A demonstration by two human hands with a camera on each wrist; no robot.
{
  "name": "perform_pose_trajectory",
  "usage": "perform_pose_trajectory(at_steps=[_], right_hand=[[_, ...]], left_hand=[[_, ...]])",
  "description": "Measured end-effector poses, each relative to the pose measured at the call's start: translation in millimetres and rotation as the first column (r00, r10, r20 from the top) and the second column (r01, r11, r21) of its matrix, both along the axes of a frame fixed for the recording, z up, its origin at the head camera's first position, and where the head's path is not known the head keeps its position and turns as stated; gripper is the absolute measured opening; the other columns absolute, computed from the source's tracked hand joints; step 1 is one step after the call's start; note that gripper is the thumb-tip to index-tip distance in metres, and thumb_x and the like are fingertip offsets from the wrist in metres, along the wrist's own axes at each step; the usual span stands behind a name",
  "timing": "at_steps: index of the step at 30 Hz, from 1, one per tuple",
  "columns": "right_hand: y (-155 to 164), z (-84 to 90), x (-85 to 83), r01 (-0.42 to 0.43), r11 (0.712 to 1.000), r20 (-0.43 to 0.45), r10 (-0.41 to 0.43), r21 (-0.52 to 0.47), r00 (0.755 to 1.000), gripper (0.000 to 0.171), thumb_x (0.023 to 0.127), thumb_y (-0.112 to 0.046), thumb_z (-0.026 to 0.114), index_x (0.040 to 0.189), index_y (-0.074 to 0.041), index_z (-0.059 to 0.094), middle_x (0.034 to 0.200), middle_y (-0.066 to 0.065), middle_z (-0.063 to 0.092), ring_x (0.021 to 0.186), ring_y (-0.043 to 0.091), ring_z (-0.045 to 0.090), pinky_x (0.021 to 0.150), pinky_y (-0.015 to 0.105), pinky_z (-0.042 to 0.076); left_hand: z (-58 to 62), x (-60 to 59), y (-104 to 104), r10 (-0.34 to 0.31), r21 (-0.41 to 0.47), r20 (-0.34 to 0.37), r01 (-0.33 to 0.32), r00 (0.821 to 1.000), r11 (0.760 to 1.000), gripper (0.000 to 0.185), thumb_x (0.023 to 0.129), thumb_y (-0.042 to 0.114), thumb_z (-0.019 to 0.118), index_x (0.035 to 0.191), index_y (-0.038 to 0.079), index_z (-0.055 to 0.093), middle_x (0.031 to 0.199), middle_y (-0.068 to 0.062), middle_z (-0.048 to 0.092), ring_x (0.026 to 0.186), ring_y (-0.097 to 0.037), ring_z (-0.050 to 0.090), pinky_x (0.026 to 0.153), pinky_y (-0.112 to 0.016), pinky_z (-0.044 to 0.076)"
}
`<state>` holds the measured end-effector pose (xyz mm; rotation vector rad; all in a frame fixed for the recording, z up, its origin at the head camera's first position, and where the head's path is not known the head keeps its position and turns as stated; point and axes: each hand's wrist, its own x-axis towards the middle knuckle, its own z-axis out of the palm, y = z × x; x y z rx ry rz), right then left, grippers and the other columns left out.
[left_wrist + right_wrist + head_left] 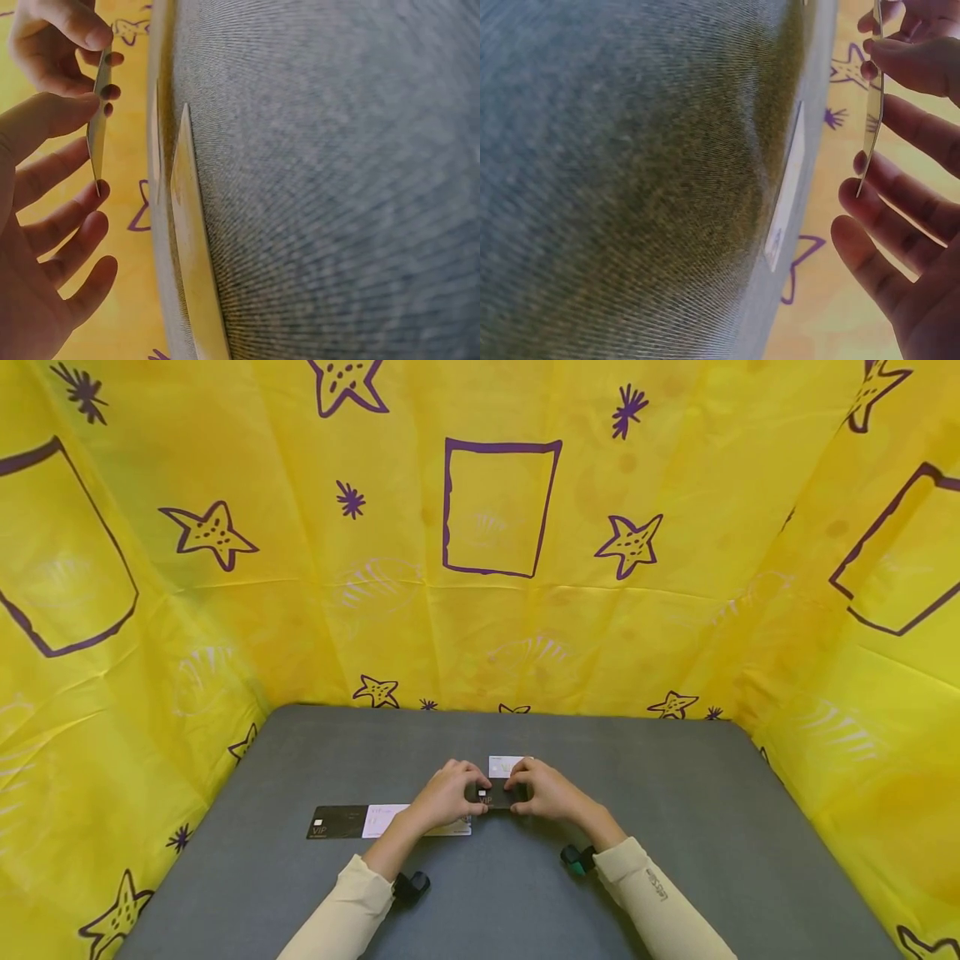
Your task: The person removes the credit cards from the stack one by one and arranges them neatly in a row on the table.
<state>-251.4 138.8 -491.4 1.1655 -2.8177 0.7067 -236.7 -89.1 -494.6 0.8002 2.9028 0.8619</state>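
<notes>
A black VIP card (497,797) is held up off the table between both hands, seen nearly edge-on in the left wrist view. My left hand (450,795) pinches its left end between thumb and fingers, the other fingers spread below in the left wrist view. At the opposite end, the thumb and fingers of my right hand (549,790) grip the same card. Just beyond the held card lies a white card (504,765), partly covered by the right fingers in the head view.
To the left, cards lie in a row: a black VIP card (337,823), a pale card (381,817) and another card (454,829), partly behind the left forearm. The grey table (600,910) meets a yellow patterned cloth (480,635) at the back and sides.
</notes>
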Motion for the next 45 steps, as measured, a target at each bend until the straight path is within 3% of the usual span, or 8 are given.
perform_pose_trajectory(at_steps=[12,23,33,38,45], right_hand=[[-0.2,-5.8,3.6,-0.018,1.000,0.015,0.018,-0.001,1.000,0.025,0.076,-0.020,0.080,0.097,-0.010,0.073,0.104,0.002,0.062,0.095,0.018,0.058,0.085,0.034,0.048],[-1.5,-8.2,7.7,-0.021,1.000,0.027,0.021,0.010,0.999,0.025,0.075,-0.020,0.081,0.096,-0.010,0.073,0.102,0.001,0.062,0.094,0.017,0.058,0.085,0.033,0.048],[-2.8,-11.5,10.1,-0.046,0.999,0.067,0.044,0.028,0.997,0.026,0.076,-0.021,0.082,0.098,-0.011,0.074,0.100,-0.002,0.062,0.093,0.015,0.057,0.084,0.031,0.048],[-3.7,-11.8,10.8,-0.052,0.997,0.075,0.048,0.052,0.996,0.026,0.075,-0.022,0.082,0.098,-0.011,0.074,0.101,-0.001,0.062,0.094,0.016,0.059,0.085,0.032,0.048],[-6.2,-12.7,10.9,-0.056,0.996,0.067,0.051,0.074,0.996,0.028,0.074,-0.022,0.083,0.098,-0.010,0.075,0.100,0.000,0.062,0.093,0.016,0.059,0.085,0.032,0.048]], left_hand=[[-2.7,4.8,-2.1,-0.023,-0.039,0.014,0.023,1.000,0.999,0.037,0.076,0.022,0.081,0.110,0.013,0.070,0.116,-0.008,0.065,0.110,-0.028,0.054,0.094,-0.049,0.042],[-4.9,7.9,-2.8,-0.037,-0.063,0.020,0.038,0.999,0.997,0.037,0.074,0.021,0.082,0.108,0.011,0.070,0.115,-0.007,0.066,0.108,-0.026,0.054,0.094,-0.048,0.042],[-1.5,11.5,-6.7,-0.107,-0.074,0.002,0.107,0.994,0.992,0.037,0.072,0.022,0.083,0.103,0.009,0.070,0.104,-0.007,0.066,0.098,-0.026,0.055,0.086,-0.045,0.044],[-4.8,10.2,-4.2,-0.085,-0.108,0.058,0.091,0.995,0.990,0.037,0.071,0.021,0.084,0.103,0.009,0.070,0.106,-0.008,0.066,0.102,-0.028,0.055,0.089,-0.047,0.043],[-6.3,9.9,-1.5,-0.070,-0.172,0.053,0.078,0.996,0.982,0.038,0.070,0.026,0.085,0.103,0.014,0.070,0.106,-0.003,0.065,0.099,-0.023,0.054,0.086,-0.042,0.045]])
